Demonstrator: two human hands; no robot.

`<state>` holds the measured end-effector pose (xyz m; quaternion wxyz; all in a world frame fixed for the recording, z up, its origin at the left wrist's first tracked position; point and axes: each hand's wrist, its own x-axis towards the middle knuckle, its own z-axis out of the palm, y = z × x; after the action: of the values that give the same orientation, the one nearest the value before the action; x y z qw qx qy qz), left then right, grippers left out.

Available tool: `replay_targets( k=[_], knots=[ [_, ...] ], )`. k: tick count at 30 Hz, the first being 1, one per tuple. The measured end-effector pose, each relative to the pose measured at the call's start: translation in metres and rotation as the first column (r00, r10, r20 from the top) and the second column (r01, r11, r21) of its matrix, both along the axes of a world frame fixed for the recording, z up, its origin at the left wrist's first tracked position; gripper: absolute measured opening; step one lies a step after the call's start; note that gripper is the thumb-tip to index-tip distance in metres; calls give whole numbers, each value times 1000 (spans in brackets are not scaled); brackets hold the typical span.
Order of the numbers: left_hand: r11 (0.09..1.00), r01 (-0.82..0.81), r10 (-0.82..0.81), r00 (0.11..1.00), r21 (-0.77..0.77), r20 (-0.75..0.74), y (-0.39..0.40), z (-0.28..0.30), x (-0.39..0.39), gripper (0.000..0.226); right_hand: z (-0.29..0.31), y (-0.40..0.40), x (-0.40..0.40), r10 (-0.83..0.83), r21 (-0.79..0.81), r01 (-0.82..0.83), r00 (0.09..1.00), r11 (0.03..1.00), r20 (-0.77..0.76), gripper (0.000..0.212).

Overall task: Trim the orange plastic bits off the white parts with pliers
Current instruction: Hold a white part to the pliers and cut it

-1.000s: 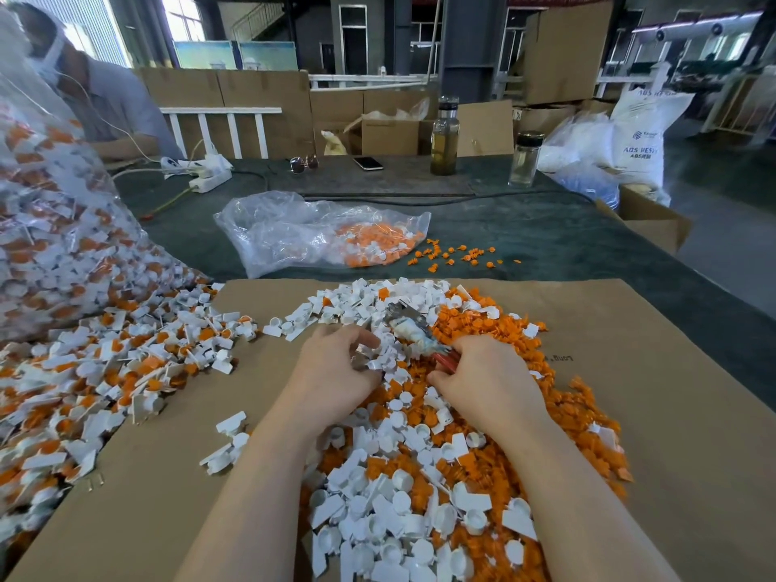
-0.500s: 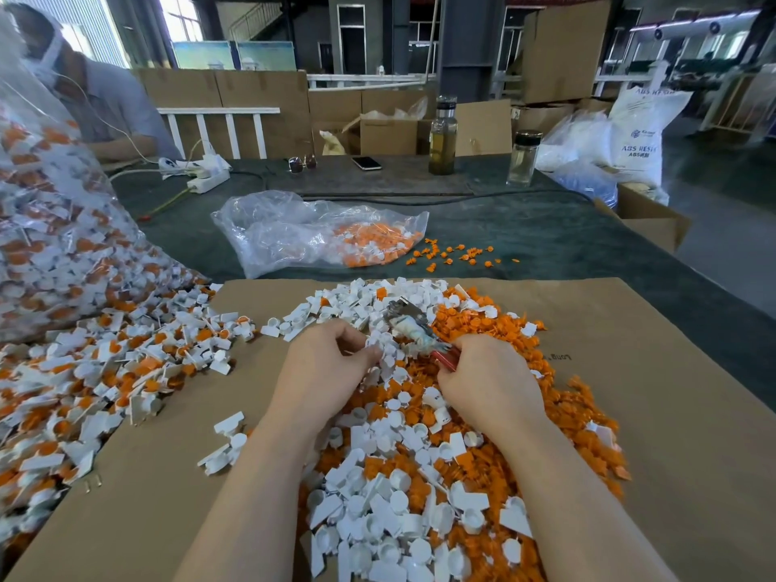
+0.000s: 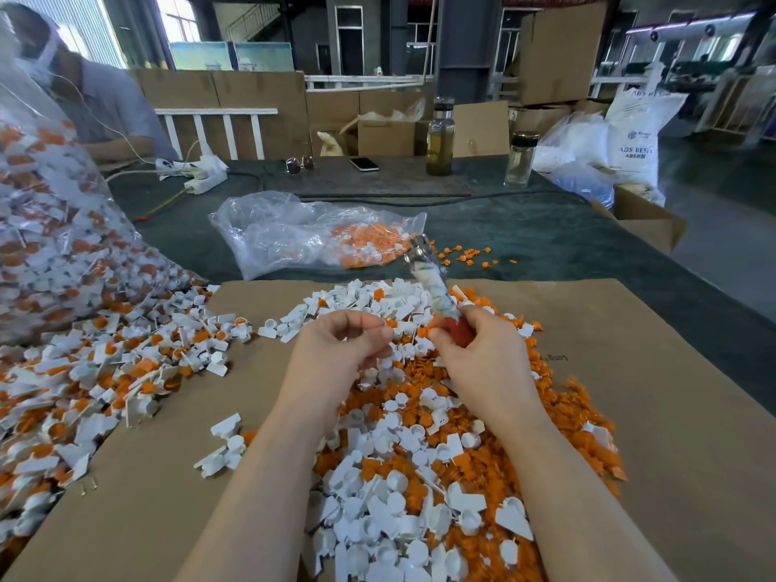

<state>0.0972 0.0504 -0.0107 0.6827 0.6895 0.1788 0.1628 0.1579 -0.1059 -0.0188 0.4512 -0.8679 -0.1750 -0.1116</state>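
Head view, one entry per item. Right hand (image 3: 483, 359): fingers (image 3: 445, 340) curling round the red handle of the pliers (image 3: 432, 287), whose taped shank and metal head are tilting up and away over the pile; whether the jaws are parted cannot be told. Left hand (image 3: 340, 350): fingers (image 3: 369, 331) curling inward, tips pressing together, seemingly pinching a small white piece that is mostly hidden. Both hands are hovering over the mixed pile of white parts (image 3: 390, 489) and orange bits (image 3: 558, 417) lying mid-sheet on the cardboard sheet (image 3: 672, 413), which is covering the near edge of the tabletop (image 3: 525, 228). Untrimmed parts (image 3: 105, 371) are spilling along the left edge from a clear bag (image 3: 50, 228). A smaller plastic bag (image 3: 302, 233) is lying beyond the sheet's far edge.
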Motion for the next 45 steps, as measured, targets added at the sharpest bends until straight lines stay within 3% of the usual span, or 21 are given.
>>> replay_targets(
  k=[3, 10, 15, 23, 33, 40, 45],
  knots=[
    [999, -37, 38, 998, -25, 40, -3, -2, 2, 9, 3, 1, -4, 19, 46, -19, 1000, 999, -2, 15],
    [998, -36, 39, 996, -48, 74, -13, -1, 4, 31, 6, 4, -9, 43, 84, -47, 998, 995, 45, 13],
    [995, -47, 54, 995, -92, 79, -16, 1, 4, 18, 5, 5, -10, 65, 107, -72, 995, 992, 73, 13],
    [996, -62, 67, 996, -68, 63, -20, 6, 2, 16, 5, 6, -10, 60, 151, -76, 992, 986, 112, 9],
    [983, -98, 75, 987, 159, 143, -29, 10, 0, 21, 6, 6, -12, 25, 186, -54, 988, 981, 155, 11],
    [996, -85, 81, 987, 20, 141, -34, 12, 0, 12, 5, 6, -13, -10, 151, -21, 978, 988, 207, 15],
    [990, -131, 124, 984, 46, 126, -37, 12, 0, 10, 5, 7, -13, -44, 139, 12, 972, 990, 229, 16]
  ],
)
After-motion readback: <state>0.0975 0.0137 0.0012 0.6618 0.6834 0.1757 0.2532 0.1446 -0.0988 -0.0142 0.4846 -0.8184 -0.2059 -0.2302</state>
